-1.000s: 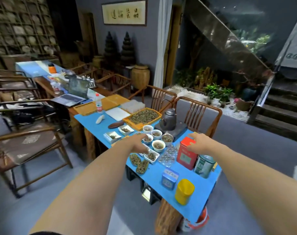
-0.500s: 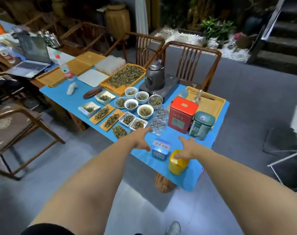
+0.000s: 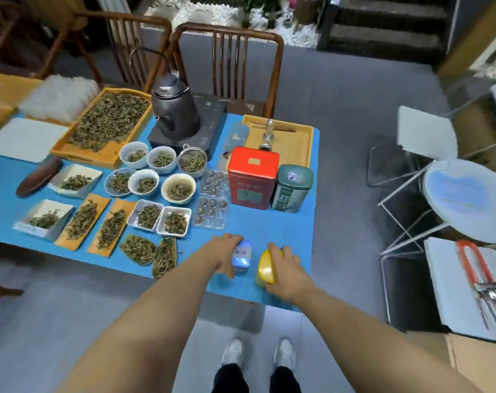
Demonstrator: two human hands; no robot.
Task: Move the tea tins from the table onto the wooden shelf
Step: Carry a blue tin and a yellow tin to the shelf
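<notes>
Four tea tins stand on the blue table (image 3: pixel 269 222). My left hand (image 3: pixel 225 255) wraps around the small blue tin (image 3: pixel 243 256) near the front edge. Beside it, my right hand (image 3: pixel 286 268) grips the round yellow tin (image 3: pixel 265 269) from its right side. Behind them stand a tall red square tin (image 3: pixel 252 178) and a shorter green tin (image 3: pixel 292 188), side by side and untouched. No wooden shelf is in view.
Bowls and small trays of loose tea (image 3: pixel 144 199) fill the table's left and middle. A dark kettle (image 3: pixel 174 107) sits on a black base. A wooden tray (image 3: pixel 289 137) lies at the back right. Two wooden chairs (image 3: pixel 230 58) stand behind; a white round table (image 3: pixel 465 199) stands to the right.
The camera tilted down and came closer. My left hand moved right onto the blue tin. My right hand dropped from the red tin to the yellow tin and closed on it.
</notes>
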